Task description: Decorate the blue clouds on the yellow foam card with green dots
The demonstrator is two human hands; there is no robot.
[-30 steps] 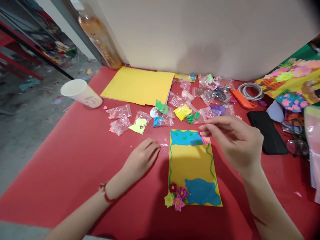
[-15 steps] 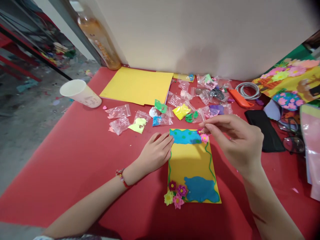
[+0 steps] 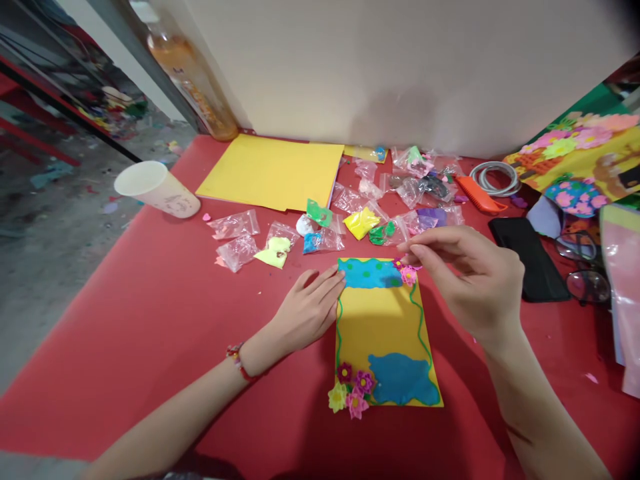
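Observation:
A yellow card (image 3: pixel 375 320) lies on the red table, with blue clay patches along its top and at its lower right, and thin green clay lines down both sides. My left hand (image 3: pixel 313 307) rests flat, its fingertips on the card's upper left edge. Over the upper right corner, my right hand (image 3: pixel 470 283) is closed in a pinch; whatever is between thumb and forefinger is too small to make out. Just under those fingertips sits a pink clay flower (image 3: pixel 409 275), beside a partly hidden purple one. Several clay flowers (image 3: pixel 356 393) cluster at the card's lower left corner.
Behind the card lie several small plastic bags of coloured clay (image 3: pixel 363 222) and a yellow folder (image 3: pixel 270 172). A paper cup (image 3: pixel 157 189) stands at the left edge, a bottle (image 3: pixel 193 83) farther back. To the right are an orange cutter (image 3: pixel 480 193), a black phone (image 3: pixel 530 260) and glasses (image 3: pixel 587 287).
My left hand has shifted very slightly leftward along the card's edge. The right hand keeps its pinch at the upper right corner, almost unmoved.

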